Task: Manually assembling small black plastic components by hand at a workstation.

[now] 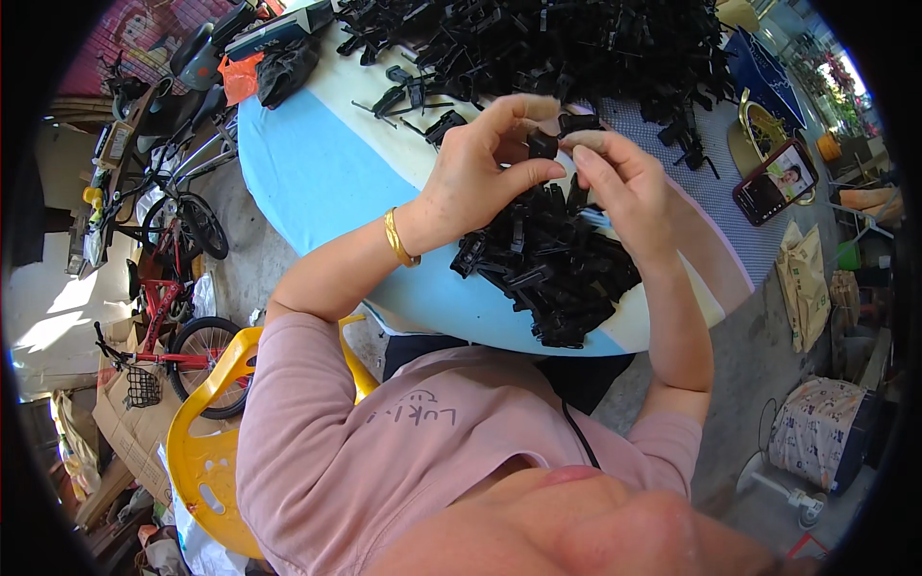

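Part of the person's face [576, 533] is crossing the lower edge, and beyond it a soft, wrinkled pink shirt [432, 413] is covering the torso. One ridged gold bracelet [397, 245] is circling the left wrist. Thumb and curled fingers of the left hand [480, 163] are pinching one small, blocky black plastic part [543, 144] above the table's near half. Fingertips of the right hand [629, 187] are meeting close beside that part; whether they are gripping it, one cannot tell.

Two heaps of matte black, angular, thin-armed pieces are lying there: a smaller heap [547, 269] just below the hands and a larger heap [538, 48] along the far side, both too tangled to count. One smartphone [776, 182] is leaning against one gold-coloured bowl [744, 149], near a blue box [765, 77].

Beneath everything, a tablecloth [298, 154] is showing smooth blue and cream bands on a rounded tabletop. One yellow plastic chair [202, 451] is standing behind the left arm, and a red bicycle [158, 317] with a wire basket [144, 387] is resting on the grey floor [254, 274].
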Action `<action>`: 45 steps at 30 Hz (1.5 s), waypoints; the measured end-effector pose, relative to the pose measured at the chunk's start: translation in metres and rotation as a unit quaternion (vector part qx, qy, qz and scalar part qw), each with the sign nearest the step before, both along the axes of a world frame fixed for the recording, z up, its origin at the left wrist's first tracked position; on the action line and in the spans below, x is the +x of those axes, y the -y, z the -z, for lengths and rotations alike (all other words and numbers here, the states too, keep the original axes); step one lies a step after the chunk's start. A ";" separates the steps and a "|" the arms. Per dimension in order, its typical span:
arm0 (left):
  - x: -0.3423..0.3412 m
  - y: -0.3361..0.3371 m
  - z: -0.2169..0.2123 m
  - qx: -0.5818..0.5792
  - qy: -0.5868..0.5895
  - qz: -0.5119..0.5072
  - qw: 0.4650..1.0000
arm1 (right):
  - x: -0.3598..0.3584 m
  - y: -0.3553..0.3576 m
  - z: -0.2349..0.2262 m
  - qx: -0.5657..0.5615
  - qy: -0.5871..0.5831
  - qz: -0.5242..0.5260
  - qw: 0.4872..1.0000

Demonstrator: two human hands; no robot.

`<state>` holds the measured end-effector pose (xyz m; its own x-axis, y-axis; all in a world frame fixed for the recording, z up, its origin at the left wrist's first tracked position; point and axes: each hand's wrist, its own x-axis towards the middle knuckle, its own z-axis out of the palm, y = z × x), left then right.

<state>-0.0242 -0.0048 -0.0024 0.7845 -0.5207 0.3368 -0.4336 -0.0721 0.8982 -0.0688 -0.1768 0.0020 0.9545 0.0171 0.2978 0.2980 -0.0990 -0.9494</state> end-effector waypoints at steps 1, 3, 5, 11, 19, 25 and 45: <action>-0.001 0.001 0.000 0.002 0.045 -0.023 0.999 | -0.001 -0.004 -0.003 0.008 0.017 0.026 0.999; -0.003 0.003 0.002 0.003 0.089 -0.046 0.995 | -0.004 -0.006 -0.007 -0.086 0.041 0.031 0.995; -0.004 0.003 0.008 0.089 0.215 -0.031 0.972 | -0.005 -0.004 -0.004 -0.221 0.064 0.046 0.972; 0.020 -0.018 -0.009 -0.099 -0.157 0.270 0.945 | 0.003 0.019 -0.007 -0.015 0.023 -0.028 0.999; 0.024 -0.010 0.006 -0.173 -0.348 0.342 0.856 | 0.008 0.016 -0.001 -0.037 0.074 -0.136 0.987; 0.016 -0.008 -0.001 -0.118 -0.294 0.220 0.923 | -0.002 0.003 -0.006 -0.108 0.072 -0.009 0.992; 0.001 0.000 0.009 -0.063 0.270 -0.044 0.960 | -0.012 -0.005 -0.006 -0.143 0.002 -0.008 0.990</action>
